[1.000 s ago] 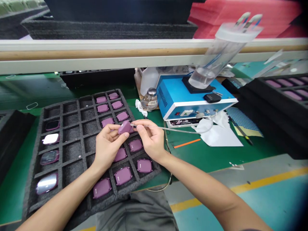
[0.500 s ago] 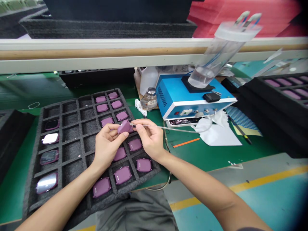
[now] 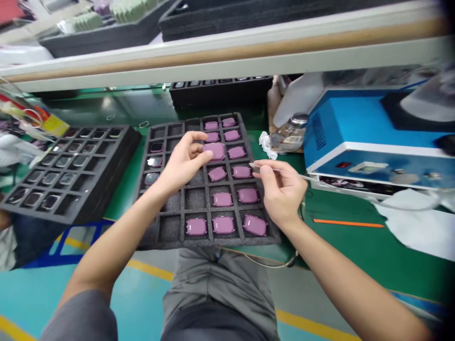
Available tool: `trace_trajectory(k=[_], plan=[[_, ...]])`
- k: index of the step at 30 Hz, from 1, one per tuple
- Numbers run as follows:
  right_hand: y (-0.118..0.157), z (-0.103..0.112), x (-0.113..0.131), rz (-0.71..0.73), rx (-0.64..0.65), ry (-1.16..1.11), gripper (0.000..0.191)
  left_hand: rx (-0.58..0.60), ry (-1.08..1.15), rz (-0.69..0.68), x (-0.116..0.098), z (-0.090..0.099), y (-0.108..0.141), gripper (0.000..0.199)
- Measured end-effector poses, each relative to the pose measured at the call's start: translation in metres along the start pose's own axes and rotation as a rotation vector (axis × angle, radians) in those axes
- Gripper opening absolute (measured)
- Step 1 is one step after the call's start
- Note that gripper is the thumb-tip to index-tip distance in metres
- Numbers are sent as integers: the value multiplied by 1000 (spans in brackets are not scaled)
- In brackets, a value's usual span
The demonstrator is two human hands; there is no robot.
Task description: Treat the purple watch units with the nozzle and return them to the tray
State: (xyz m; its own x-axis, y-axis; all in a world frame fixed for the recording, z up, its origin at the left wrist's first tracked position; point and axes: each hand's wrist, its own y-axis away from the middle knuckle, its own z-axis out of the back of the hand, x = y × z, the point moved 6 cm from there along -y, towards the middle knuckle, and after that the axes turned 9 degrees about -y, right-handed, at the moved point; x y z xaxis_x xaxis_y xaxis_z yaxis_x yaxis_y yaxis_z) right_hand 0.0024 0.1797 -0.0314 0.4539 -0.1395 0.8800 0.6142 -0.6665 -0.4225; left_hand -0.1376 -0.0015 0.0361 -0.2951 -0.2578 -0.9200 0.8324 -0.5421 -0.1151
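A dark foam tray (image 3: 196,244) with square compartments lies in front of me, several purple watch-like casings in its right columns. My left hand (image 3: 186,161) is over the middle of the tray, thumb and fingers on the edge of one purple casing (image 3: 214,151), which sits above the third row. My right hand (image 3: 282,189) is at the tray's right edge, fingers pinched round a thin tube with a fine tip (image 3: 253,165), which points left beside a casing (image 3: 242,172) in its compartment. Darker and shiny screened pieces (image 3: 155,162) lie in the left column.
A second foam tray (image 3: 76,189) with screened pieces stands at left. Blue machine (image 3: 377,128), glass bottle (image 3: 289,135) and crumpled tissue (image 3: 266,144) are at right. An orange strip (image 3: 348,223) and white paper (image 3: 419,222) lie on the green table. A shelf rail (image 3: 227,61) crosses above.
The view has swung left. My hands have moved apart; the tube tip is away from the held casing. The left hand's casing now faces flat, lower over the tray.
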Motion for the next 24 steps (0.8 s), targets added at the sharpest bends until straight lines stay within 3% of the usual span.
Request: trace_trajectory(k=[3, 7, 10, 14, 17, 21, 24], plan=[[1, -1, 1, -10, 14, -5, 24, 3, -385, -48, 4, 20, 35, 26], [2, -2, 4, -3, 34, 2, 26, 45, -815, -76, 25, 1, 90, 24], [2, -1, 4, -11, 33, -5, 27, -61, -1033, -111, 29, 4, 113, 30], [3, 0, 3, -21, 24, -4, 25, -157, -1130, -97, 31, 57, 128, 30], [4, -1, 4, -15, 45, 10, 24, -19, -1204, -84, 38, 92, 131, 32], [5, 1, 5, -12, 22, 17, 23, 226, -1322, -67, 42, 104, 129, 39], [5, -1, 5, -24, 20, -6, 23, 230, -1297, -57, 27, 102, 118, 39]])
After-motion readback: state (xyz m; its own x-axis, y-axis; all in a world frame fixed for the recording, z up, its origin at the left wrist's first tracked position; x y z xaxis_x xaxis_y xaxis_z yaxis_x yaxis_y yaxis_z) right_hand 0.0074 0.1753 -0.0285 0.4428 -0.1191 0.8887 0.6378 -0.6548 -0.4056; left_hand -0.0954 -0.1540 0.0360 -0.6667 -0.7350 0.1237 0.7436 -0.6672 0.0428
